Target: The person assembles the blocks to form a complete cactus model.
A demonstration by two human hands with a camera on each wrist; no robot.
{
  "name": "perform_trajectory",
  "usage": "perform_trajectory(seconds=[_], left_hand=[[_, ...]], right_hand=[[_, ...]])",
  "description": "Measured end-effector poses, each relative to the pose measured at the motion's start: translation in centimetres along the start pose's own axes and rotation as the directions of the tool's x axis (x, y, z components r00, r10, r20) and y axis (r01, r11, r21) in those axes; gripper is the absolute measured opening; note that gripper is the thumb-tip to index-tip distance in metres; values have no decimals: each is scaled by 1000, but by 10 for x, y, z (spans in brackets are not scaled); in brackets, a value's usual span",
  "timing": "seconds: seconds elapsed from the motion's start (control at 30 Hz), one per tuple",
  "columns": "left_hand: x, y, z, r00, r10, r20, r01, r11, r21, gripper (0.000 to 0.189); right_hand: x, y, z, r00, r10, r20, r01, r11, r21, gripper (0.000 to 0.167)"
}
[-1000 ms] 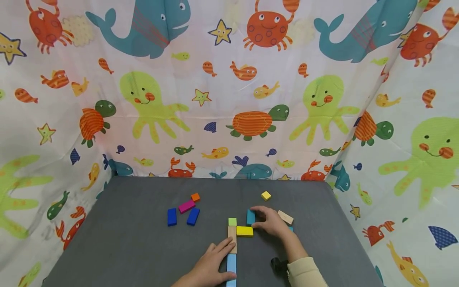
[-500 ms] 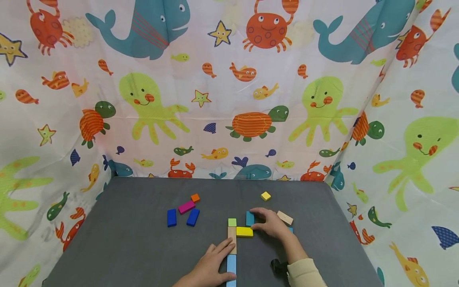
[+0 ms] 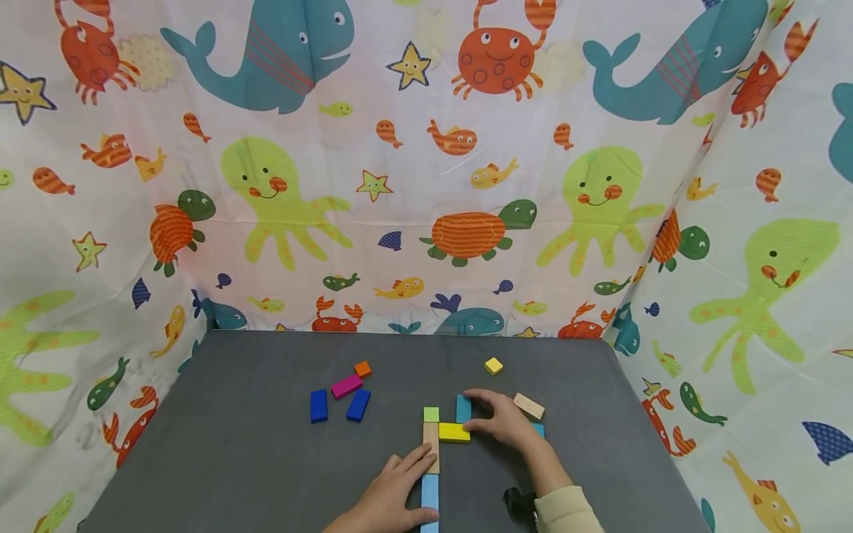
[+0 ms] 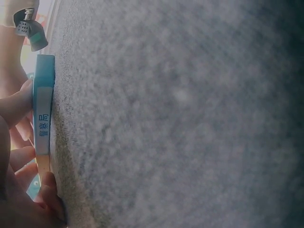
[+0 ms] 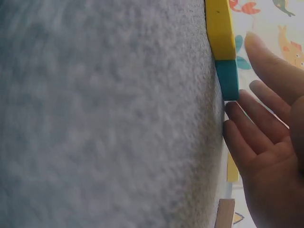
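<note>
In the head view, my left hand [image 3: 393, 492] rests its fingers along a tan wooden block [image 3: 431, 433] and its thumb on a light blue block [image 3: 429, 492] in line below. The light blue block [image 4: 42, 118] shows printed characters in the left wrist view. A small green block [image 3: 431, 414] caps the column, and a yellow block [image 3: 455, 432] juts right from it. A teal block [image 3: 463, 409] stands above the yellow one's right end. My right hand [image 3: 501, 420] touches the teal block [image 5: 228, 80] with extended fingers, its thumb [image 5: 259, 45] lifted clear in the right wrist view.
At left lie two dark blue blocks [image 3: 319, 406], a magenta block [image 3: 346, 386] and an orange cube [image 3: 363, 368]. A yellow cube [image 3: 493, 365] is at the back right. A pale wooden block [image 3: 529, 405] and a half-hidden blue block [image 3: 538, 429] lie beside my right hand.
The right hand has shifted the teal block slightly left and toward me, so it meets the yellow block's end. The left hand stays in place.
</note>
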State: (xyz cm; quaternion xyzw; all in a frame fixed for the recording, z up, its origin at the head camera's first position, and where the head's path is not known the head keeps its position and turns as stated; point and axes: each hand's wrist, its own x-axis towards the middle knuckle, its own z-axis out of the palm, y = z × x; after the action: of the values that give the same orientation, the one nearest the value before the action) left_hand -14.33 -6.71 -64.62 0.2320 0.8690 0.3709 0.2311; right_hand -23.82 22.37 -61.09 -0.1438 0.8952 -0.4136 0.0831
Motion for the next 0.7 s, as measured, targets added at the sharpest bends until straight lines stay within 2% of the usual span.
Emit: perform_trajectory(seconds=[0.2, 0.53, 0.7], left_hand=[[0, -1, 0, 1000, 2, 0, -2, 1000, 1, 87], [-2, -4, 2, 1000, 22, -8, -22, 1000, 2, 87], [-3, -4, 2, 999, 34, -13, -34, 999, 10, 87]], right_hand=[[-2, -5, -4, 999, -27, -23, 28, 999, 28, 58], [-10, -16, -7, 997, -5, -72, 7, 1000, 27, 60], [-14, -20, -6, 995, -42, -91, 44, 999, 22, 58]])
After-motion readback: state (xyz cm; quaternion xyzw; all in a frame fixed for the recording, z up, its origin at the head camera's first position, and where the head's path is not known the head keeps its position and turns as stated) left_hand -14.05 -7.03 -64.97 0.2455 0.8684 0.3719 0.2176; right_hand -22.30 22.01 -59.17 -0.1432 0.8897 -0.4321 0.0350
